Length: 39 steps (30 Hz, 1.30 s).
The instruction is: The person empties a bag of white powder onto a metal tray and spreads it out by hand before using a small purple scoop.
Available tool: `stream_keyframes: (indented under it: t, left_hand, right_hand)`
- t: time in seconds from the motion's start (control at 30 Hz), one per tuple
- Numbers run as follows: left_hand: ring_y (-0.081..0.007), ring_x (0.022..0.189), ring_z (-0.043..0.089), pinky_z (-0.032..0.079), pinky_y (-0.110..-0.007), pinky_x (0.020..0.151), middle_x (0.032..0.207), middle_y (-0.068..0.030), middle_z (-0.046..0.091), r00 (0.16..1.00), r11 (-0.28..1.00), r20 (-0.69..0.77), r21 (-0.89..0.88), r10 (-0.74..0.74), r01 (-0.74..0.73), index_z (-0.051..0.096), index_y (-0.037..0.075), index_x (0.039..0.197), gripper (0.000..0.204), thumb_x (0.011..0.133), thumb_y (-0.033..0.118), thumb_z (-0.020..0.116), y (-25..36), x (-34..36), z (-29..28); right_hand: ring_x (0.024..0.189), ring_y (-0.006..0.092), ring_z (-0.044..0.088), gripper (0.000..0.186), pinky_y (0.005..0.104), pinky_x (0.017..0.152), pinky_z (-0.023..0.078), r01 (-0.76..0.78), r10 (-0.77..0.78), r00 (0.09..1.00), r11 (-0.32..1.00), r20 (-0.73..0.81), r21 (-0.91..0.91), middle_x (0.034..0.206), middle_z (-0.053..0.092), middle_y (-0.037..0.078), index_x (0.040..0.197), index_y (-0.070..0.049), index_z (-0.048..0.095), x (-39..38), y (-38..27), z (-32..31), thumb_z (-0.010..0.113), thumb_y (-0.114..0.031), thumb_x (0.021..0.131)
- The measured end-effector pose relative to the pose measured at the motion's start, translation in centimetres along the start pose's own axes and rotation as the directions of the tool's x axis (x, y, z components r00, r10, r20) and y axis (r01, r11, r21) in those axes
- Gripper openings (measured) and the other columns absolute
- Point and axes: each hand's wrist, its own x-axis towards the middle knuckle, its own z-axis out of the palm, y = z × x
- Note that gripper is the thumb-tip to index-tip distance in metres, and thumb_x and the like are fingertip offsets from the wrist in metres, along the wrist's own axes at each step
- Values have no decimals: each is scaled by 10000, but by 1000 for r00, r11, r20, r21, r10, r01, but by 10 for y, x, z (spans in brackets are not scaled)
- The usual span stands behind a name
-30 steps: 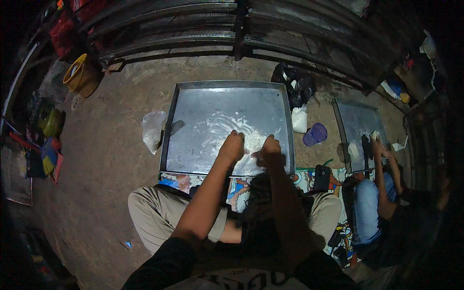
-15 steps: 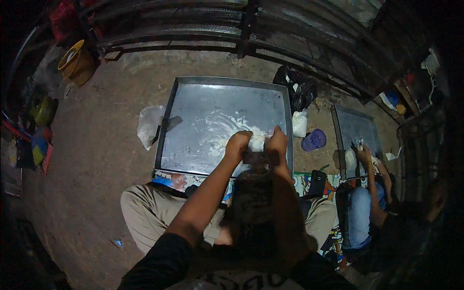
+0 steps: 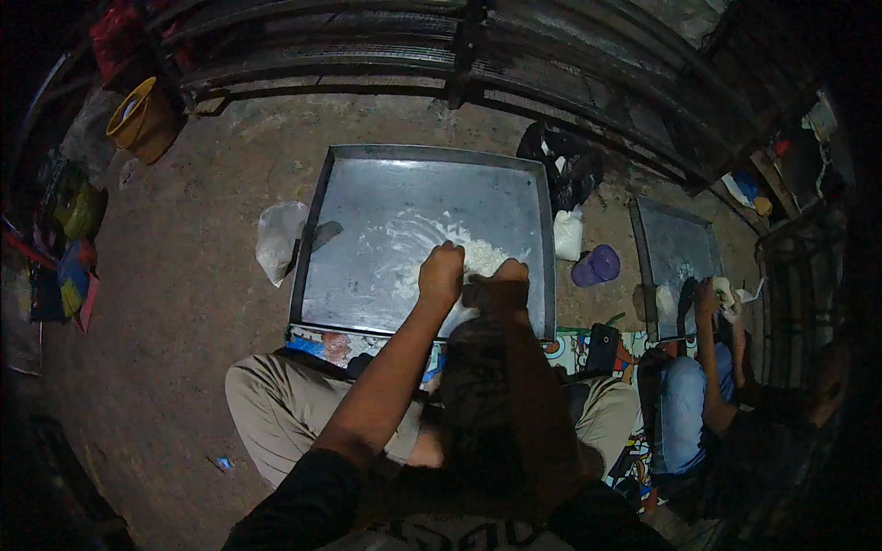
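Observation:
A wide, shallow metal tray (image 3: 367,211) lies in front of my crossed legs. White crumbly flour or dough (image 3: 487,257) sits in its right-hand part, with smeared powder fanning out leftward. My left hand (image 3: 443,274) is closed in a fist at the left edge of this white mass, fingers curled under. Close beside it, my right hand (image 3: 502,286) is also closed, low over the near side of the mass and partly in shadow. Whatever lies inside either fist is hidden.
A clear bag of white powder (image 3: 278,243) leans by the tray's left side. Right of the tray are a white bag (image 3: 568,235), a purple cup (image 3: 597,265) and a black plastic bag (image 3: 574,174). A phone (image 3: 603,347) lies near my knee. A co-worker's hands (image 3: 717,296) hold a pale lump by another tray (image 3: 675,239).
My hands have drawn nearer each other; the right hand moved left and toward me, its fingers curling down. The co-worker's hands moved toward their body with a pale lump.

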Motion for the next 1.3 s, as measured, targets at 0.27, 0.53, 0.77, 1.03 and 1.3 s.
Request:
stream_keyframes:
  t: [0.27, 0.53, 0.77, 1.03, 1.3]
  left_hand:
    - [-428, 1005, 637, 525, -435, 854, 1016, -257, 663, 986, 923, -162, -383, -29, -35, 682, -8, 1031, 256, 818, 8, 541, -5, 3, 12]
    - [-137, 450, 479, 376, -294, 418, 602, -20, 531, 699, -353, 688, -714, -195, 605, 643, 117, 907, 312, 950, 425, 619, -12, 15, 38]
    - [-220, 811, 691, 527, -310, 700, 951, -166, 705, 952, 644, 157, -706, -261, 293, 473, -52, 1397, 585, 820, 37, 505, -20, 11, -8]
    - [-394, 1125, 623, 492, -433, 993, 1190, -254, 642, 956, 903, 120, -314, -269, 293, 605, -58, 1211, 371, 873, 84, 543, -6, 9, -70]
    - [-474, 1105, 598, 557, -460, 878, 1321, -290, 467, 726, 797, 331, 212, -603, 566, 599, -24, 1189, 408, 811, 102, 686, -9, -4, -70]
  right_hand:
    - [980, 415, 674, 348, 417, 872, 540, -51, 100, 986, 941, -131, 333, 1013, 690, 274, 1093, 49, 695, 38, 19, 18, 731, -95, 778]
    - [992, 449, 653, 542, 463, 867, 533, -19, 27, 999, 981, -40, 192, 1072, 652, 311, 1256, 105, 559, 34, 11, 24, 685, -230, 849]
    - [1145, 408, 584, 615, 463, 963, 488, 300, -279, 936, 951, -217, 72, 1222, 591, 286, 1292, 60, 546, 21, -12, 43, 719, -296, 821]
    - [1073, 405, 591, 464, 464, 924, 493, 261, -218, 948, 951, -233, 169, 1149, 635, 205, 1252, -82, 639, 13, -5, 24, 709, -263, 831]
    - [811, 468, 586, 519, 509, 742, 523, 35, -17, 981, 995, -192, 88, 881, 612, 249, 851, 78, 617, 1, -13, 20, 840, -363, 692]
